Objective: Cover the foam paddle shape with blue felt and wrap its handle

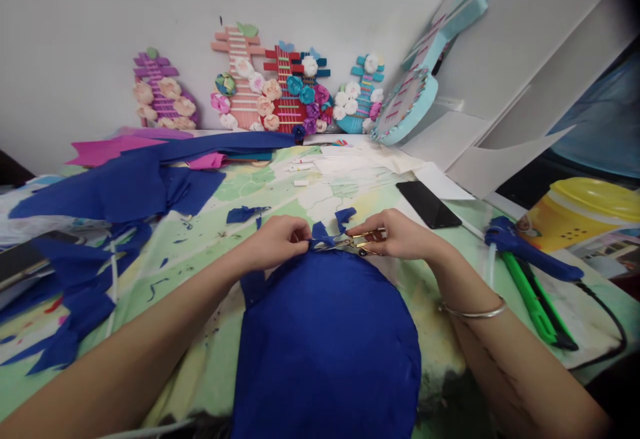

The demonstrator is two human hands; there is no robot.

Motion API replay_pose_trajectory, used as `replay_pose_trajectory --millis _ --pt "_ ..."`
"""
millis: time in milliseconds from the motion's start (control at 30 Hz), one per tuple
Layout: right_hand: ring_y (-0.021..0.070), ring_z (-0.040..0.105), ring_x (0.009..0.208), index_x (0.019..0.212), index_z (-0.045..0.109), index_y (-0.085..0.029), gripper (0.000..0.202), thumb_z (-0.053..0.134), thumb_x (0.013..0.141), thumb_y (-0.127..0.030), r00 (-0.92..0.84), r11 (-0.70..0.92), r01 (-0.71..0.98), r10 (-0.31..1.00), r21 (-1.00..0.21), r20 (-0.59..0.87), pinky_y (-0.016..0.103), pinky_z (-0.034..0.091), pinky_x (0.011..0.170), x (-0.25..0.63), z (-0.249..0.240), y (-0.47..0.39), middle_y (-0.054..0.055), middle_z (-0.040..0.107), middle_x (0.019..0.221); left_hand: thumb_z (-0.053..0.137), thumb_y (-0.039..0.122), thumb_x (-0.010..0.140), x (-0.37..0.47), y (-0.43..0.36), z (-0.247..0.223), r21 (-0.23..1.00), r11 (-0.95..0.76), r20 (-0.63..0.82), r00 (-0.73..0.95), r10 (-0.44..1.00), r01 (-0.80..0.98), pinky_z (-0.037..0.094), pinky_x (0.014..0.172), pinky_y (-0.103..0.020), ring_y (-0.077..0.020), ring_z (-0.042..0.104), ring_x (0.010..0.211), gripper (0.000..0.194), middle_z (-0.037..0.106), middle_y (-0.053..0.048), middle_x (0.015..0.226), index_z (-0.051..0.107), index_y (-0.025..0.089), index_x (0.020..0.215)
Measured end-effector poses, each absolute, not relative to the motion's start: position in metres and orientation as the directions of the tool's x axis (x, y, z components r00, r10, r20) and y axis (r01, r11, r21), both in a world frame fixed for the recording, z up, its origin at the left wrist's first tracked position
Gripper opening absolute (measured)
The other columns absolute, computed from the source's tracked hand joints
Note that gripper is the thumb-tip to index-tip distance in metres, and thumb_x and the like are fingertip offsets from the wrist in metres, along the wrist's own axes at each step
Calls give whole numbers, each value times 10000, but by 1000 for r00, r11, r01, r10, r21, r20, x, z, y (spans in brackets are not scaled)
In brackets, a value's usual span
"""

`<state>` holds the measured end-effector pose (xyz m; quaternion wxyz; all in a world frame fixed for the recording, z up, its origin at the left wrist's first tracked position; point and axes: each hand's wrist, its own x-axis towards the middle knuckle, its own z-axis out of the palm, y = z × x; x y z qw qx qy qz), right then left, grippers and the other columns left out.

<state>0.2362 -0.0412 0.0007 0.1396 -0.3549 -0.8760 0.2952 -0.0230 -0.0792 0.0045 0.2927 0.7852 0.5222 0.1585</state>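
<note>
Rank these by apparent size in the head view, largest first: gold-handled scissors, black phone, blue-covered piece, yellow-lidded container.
1. Blue-covered piece, helped by nearness to the camera
2. Yellow-lidded container, running to the picture's edge
3. Black phone
4. Gold-handled scissors, partly hidden by the right hand

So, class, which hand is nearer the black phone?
Right: the right hand is just left of the black phone; the left hand is farther left, beyond the gold scissors.
</note>
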Motion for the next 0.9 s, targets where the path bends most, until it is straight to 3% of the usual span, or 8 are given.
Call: replay_pose_trajectory --millis 333,667,900 --pt "93 441 507 1068 721 -190 313 615 774 -206 -754 585 491 656 -646 20 236 304 528 236 -3 -40 -40 572 540 508 219 713 -24 -79 2 633 -301 -44 421 906 713 436 609 -249 -152 582 661 107 627 -16 702 600 168 734" --pt "85 446 498 1071 732 -190 319 636 770 -229 -734 582 530 679 -617 10 219 332 511 235 1 -41 -30 622 568 504 214 706 -23 -80 6 618 -289 -57 408 911 731 428 603 -247 -150 571 652 104 623 -15 696 594 166 727" --pt "128 542 587 1086 730 -192 367 673 728 -249 -693 591 573 719 -568 50 246 385 581 237 3 -43 33 729 773 502 220 726 -24 -79 3 617 -319 -20 419 908 719 425 593 -242 -148 581 647 100 628 -3 683 592 178 736"
